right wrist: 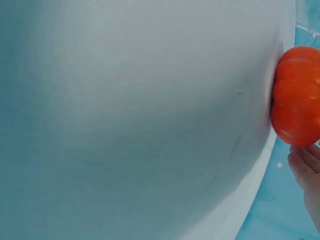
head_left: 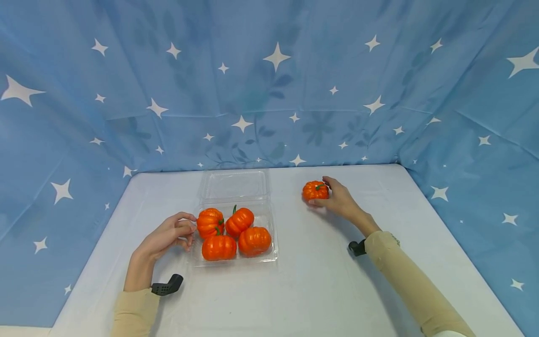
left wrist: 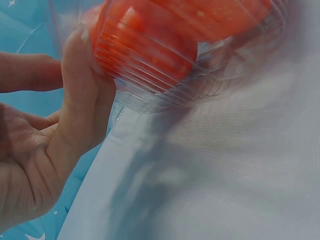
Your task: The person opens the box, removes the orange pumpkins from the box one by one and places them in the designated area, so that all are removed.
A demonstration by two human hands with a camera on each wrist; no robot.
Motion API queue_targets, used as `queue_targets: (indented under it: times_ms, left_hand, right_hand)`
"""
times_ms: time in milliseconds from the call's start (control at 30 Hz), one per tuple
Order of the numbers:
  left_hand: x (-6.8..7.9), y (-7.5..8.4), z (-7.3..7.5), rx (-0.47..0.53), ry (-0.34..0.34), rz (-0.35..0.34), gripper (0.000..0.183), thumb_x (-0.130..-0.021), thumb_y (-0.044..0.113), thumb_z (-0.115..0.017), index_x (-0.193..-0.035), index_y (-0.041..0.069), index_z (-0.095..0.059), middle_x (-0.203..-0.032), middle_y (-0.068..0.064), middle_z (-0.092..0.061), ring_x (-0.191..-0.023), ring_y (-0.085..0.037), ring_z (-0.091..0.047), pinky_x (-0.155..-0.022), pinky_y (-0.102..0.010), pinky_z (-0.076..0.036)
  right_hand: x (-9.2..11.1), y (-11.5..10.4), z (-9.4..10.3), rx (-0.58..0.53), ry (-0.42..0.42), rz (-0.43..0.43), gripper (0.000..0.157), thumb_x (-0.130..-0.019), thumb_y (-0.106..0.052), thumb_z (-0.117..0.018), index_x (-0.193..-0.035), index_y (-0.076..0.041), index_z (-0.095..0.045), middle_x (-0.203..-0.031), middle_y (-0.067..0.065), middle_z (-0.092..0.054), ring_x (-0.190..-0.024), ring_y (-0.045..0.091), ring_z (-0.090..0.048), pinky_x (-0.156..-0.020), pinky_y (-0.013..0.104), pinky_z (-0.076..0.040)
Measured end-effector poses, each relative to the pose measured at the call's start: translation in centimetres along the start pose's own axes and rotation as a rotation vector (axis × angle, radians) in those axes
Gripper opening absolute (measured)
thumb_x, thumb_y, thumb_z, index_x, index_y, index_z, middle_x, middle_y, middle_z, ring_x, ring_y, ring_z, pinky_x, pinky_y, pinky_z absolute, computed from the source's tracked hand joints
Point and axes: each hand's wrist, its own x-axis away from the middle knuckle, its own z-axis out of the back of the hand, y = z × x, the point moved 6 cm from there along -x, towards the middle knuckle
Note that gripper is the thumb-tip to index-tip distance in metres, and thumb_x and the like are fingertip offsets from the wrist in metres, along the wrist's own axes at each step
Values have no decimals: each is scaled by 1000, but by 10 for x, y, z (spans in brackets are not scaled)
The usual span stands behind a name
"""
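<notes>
My right hand point(head_left: 342, 201) grips a small orange toy pumpkin point(head_left: 315, 191) with a green stem, the thumb on its near side and fingers at its far right side. It is at or just above the white table, on the right. In the right wrist view the pumpkin point(right wrist: 299, 97) and part of that hand point(right wrist: 311, 175) show at the right edge. My left hand point(head_left: 168, 234) holds the left edge of a clear plastic container point(head_left: 269, 220). Several more pumpkins point(head_left: 254, 241) lie inside it. In the left wrist view the left hand's thumb lies against the ribbed container wall point(left wrist: 150, 97).
The container's clear lid point(head_left: 235, 185) lies folded back behind it, flat on the table. A white cloth covers the table point(head_left: 303, 281). Blue curtains point(head_left: 252, 93) with white stars stand along the back and both sides.
</notes>
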Motion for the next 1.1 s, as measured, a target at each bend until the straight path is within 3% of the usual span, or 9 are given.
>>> queue_targets:
  times_ms: [400,800,1100]
  left_hand:
    - [1,2,0,8,5,-2,39,-104,5,-51,-134,-13,-34,-79,-9,-61,-63,-18,-61,-59,-36,-60]
    - [2,1,0,14,11,13,38,-103,4,-50,-134,-13,-34,-78,-9,-60,-63,-18,-60,-59,-35,-60]
    - [-1,-2,1,12,25,24,34,-103,4,-49,-132,-9,-37,-78,-7,-60,-63,-17,-60,-60,-33,-60]
  right_hand:
    - [6,-26,10,26,68,115,88,-88,-33,-80,-156,2,-35,-158,24,-41,-144,43,-40,-115,61,-39]
    - [22,-57,13,-38,217,300,77,-86,-24,-85,-148,1,-47,-149,21,-51,-135,42,-51,-113,58,-43]
    - [28,-81,-1,-107,169,311,71,-88,-29,-83,-146,-2,-51,-144,22,-57,-133,40,-54,-111,57,-46]
